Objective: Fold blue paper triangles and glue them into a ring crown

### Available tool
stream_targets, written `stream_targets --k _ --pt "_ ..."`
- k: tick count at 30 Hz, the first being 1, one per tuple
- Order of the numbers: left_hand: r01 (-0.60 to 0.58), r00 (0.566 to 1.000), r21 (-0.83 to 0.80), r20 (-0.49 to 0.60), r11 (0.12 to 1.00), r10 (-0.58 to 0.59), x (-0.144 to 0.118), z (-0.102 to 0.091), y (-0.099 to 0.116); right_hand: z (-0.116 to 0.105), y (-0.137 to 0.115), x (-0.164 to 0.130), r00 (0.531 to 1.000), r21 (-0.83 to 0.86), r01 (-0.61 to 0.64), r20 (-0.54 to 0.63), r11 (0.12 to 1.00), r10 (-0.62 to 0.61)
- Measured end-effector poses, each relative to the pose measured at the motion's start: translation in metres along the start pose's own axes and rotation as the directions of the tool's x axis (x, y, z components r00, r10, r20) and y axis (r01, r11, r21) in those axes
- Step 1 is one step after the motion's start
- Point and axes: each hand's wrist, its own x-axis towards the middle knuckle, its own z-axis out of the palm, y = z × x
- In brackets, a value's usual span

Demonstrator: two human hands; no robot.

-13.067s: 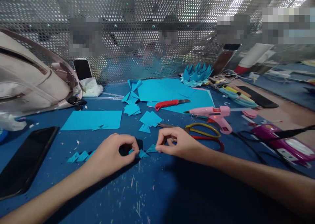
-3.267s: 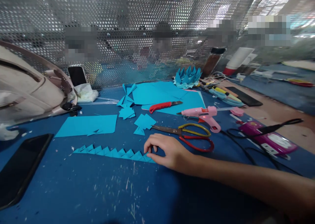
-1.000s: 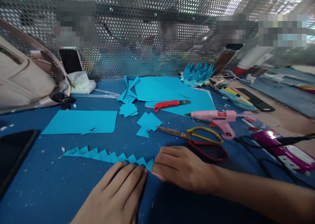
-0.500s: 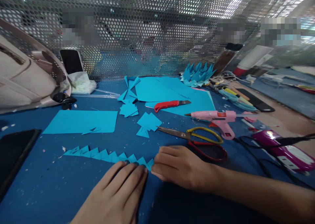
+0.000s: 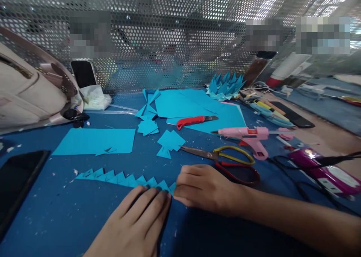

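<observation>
Nearest me, the left hand lies flat and open, fingers together, its fingertips pressing the right end of a long chain of folded light-blue paper triangles on the dark blue bench. The right hand is curled loosely at that same end, fingertips touching the last triangle, pinching nothing that I can make out. The chain runs from the hands toward nine o'clock; I count roughly ten points in it, so I judge the joining well along, with loose material left to fold.

Just past the right hand, at about one o'clock, lies one pair of scissors with yellow and red handles, and beyond it one pink hot-glue gun. At twelve o'clock sit two small piles of loose folded blue pieces, and at eleven o'clock one flat rectangular light-blue sheet. Farther on lies one red-handled utility knife on larger blue sheets. One black phone lies at nine o'clock. Farthest, near the perforated metal screen, stands one finished spiky blue paper crown.
</observation>
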Motion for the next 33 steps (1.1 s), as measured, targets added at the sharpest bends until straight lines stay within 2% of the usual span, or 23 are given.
stream_targets --k 11,20,33 --pt "-0.019 1.000 -0.005 0.006 1.000 0.019 0.000 -0.003 0.001 0.001 -0.001 0.001 1.000 -0.036 0.027 0.001 0.999 -0.027" --pt "-0.038 0.999 0.029 0.026 0.999 0.037 0.001 -0.001 0.002 -0.005 0.009 0.004 1.000 0.150 -0.020 0.026 0.988 0.017" --pt "-0.026 0.999 0.029 0.026 0.999 0.025 0.003 -0.003 0.004 -0.006 0.011 0.004 0.997 0.213 -0.058 0.061 0.975 0.046"
